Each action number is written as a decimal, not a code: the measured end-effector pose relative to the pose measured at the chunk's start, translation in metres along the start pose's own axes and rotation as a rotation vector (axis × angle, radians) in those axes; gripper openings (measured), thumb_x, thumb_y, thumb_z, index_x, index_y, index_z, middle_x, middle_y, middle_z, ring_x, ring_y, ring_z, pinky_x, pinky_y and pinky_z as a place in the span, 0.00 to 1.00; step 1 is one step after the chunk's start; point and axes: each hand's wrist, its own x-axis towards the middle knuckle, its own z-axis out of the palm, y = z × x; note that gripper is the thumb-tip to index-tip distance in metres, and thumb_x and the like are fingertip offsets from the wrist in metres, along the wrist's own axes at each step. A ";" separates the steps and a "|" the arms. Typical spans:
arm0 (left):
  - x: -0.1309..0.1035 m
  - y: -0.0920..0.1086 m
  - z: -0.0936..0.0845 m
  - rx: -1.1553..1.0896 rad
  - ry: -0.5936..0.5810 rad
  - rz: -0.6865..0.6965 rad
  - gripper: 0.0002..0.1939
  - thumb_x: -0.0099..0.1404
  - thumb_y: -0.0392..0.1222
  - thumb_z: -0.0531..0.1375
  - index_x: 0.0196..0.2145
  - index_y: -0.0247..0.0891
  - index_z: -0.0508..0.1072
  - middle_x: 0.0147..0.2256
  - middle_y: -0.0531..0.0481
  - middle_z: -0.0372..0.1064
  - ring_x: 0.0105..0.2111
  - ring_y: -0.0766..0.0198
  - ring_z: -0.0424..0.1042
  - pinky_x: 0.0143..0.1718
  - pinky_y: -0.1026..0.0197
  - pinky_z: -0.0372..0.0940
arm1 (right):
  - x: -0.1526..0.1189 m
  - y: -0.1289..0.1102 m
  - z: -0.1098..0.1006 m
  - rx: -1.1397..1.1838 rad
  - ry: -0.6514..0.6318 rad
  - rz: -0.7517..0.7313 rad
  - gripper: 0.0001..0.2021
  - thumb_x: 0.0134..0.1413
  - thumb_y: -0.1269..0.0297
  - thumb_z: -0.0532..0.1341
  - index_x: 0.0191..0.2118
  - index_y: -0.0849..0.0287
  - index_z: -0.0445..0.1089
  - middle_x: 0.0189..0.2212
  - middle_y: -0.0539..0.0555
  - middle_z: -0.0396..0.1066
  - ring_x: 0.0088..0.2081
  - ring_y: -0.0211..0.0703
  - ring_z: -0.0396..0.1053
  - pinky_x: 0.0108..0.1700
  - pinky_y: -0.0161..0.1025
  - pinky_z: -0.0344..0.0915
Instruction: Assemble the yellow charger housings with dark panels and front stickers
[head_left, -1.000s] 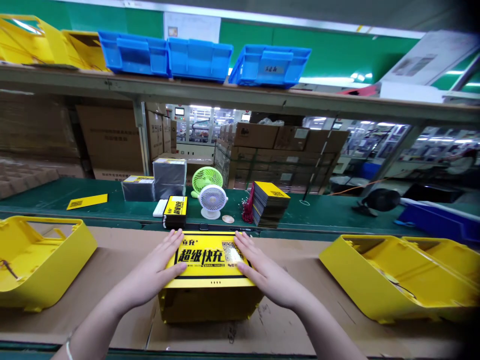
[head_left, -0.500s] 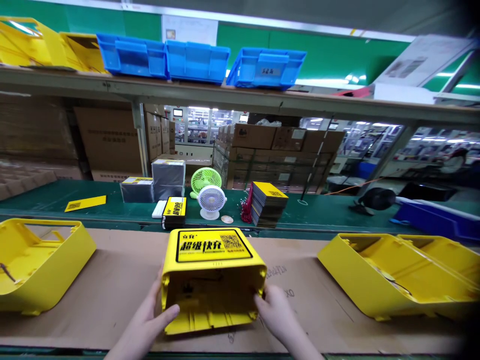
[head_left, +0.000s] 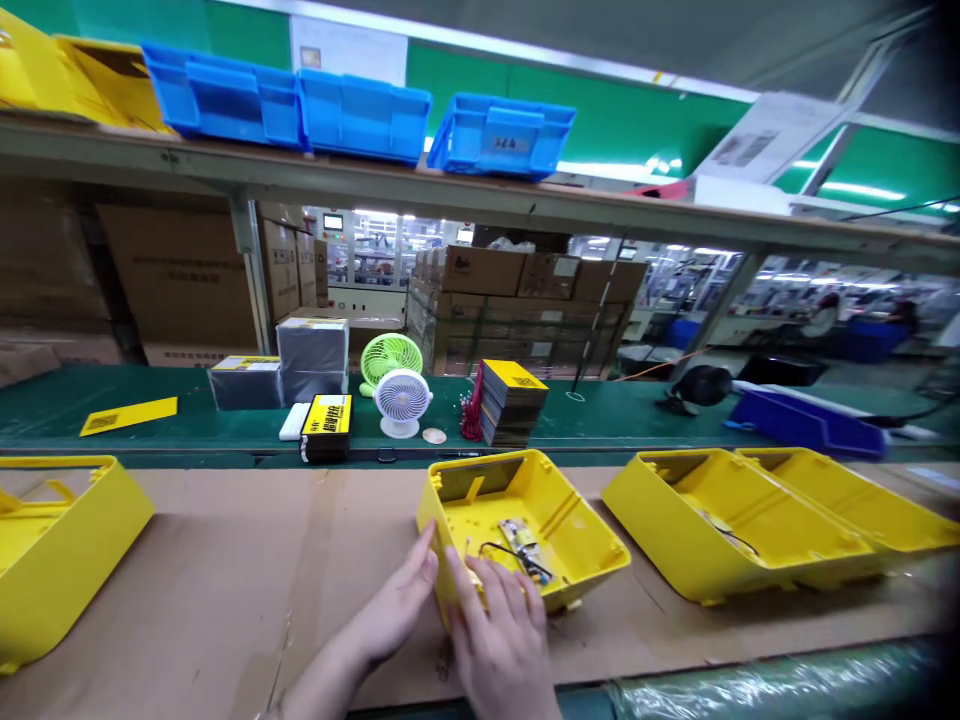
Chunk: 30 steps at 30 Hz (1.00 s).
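A yellow plastic housing (head_left: pixel 581 500) rests on the cardboard with its open side up. Inside it lie a small circuit board (head_left: pixel 523 540) and dark wires. My left hand (head_left: pixel 401 595) is against the housing's left wall, with its fingers stretched out and not wrapped round it. At the near left corner, my right hand (head_left: pixel 499 630) lies with extended fingers over the rim, palm down. Its thumb is hard to make out. The near wall is partly hidden behind this hand.
More yellow housings (head_left: pixel 697 560) stand to the right, and another housing (head_left: pixel 67 560) is at the left. Behind, the green bench holds a white fan (head_left: pixel 403 398), a stack of yellow-topped panels (head_left: pixel 514 400) and a black-and-yellow pack (head_left: pixel 327 425). Blue bins (head_left: pixel 502 135) line the shelf.
The housing has gone from label up, opening towards me, to opening up, and has shifted right beside the other housings. My hands have moved from its two sides to its left and near walls.
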 end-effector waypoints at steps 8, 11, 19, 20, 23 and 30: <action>0.005 -0.053 -0.016 0.095 0.187 -0.042 0.27 0.58 0.55 0.55 0.50 0.34 0.67 0.51 0.40 0.66 0.52 0.54 0.62 0.56 0.54 0.53 | -0.015 0.091 -0.009 -0.288 0.073 0.017 0.22 0.50 0.62 0.61 0.53 0.53 0.63 0.34 0.55 0.69 0.37 0.48 0.64 0.48 0.50 0.55; 0.003 -0.063 -0.025 0.058 0.219 -0.060 0.25 0.57 0.53 0.57 0.47 0.34 0.68 0.47 0.40 0.69 0.49 0.54 0.66 0.53 0.55 0.56 | -0.019 0.113 -0.013 -0.332 0.051 0.011 0.24 0.50 0.61 0.61 0.54 0.53 0.63 0.34 0.55 0.69 0.36 0.48 0.64 0.48 0.49 0.55; 0.005 -0.068 -0.032 -0.006 0.225 -0.075 0.23 0.56 0.52 0.59 0.45 0.33 0.69 0.46 0.39 0.69 0.48 0.55 0.66 0.52 0.57 0.56 | -0.030 0.164 -0.014 -0.333 0.061 -0.156 0.28 0.48 0.61 0.63 0.56 0.54 0.59 0.37 0.56 0.70 0.37 0.46 0.65 0.46 0.45 0.57; 0.006 -0.069 -0.032 -0.012 0.228 -0.078 0.23 0.56 0.52 0.59 0.45 0.33 0.69 0.46 0.39 0.69 0.48 0.55 0.66 0.51 0.57 0.57 | -0.031 0.171 -0.014 -0.343 0.051 -0.167 0.29 0.48 0.61 0.63 0.57 0.54 0.58 0.37 0.56 0.70 0.37 0.46 0.65 0.46 0.45 0.57; 0.007 -0.069 -0.033 -0.018 0.232 -0.092 0.25 0.55 0.53 0.59 0.44 0.32 0.68 0.44 0.38 0.70 0.47 0.54 0.67 0.49 0.56 0.58 | -0.033 0.199 -0.015 -0.394 0.032 -0.163 0.31 0.48 0.60 0.63 0.58 0.56 0.56 0.36 0.56 0.70 0.37 0.46 0.65 0.47 0.44 0.57; 0.011 -0.076 -0.035 0.026 0.255 -0.123 0.23 0.56 0.52 0.58 0.44 0.34 0.68 0.42 0.41 0.70 0.44 0.56 0.67 0.44 0.59 0.60 | -0.032 0.269 -0.022 -0.463 -0.006 0.051 0.33 0.50 0.53 0.58 0.60 0.62 0.51 0.37 0.59 0.69 0.38 0.49 0.66 0.47 0.45 0.58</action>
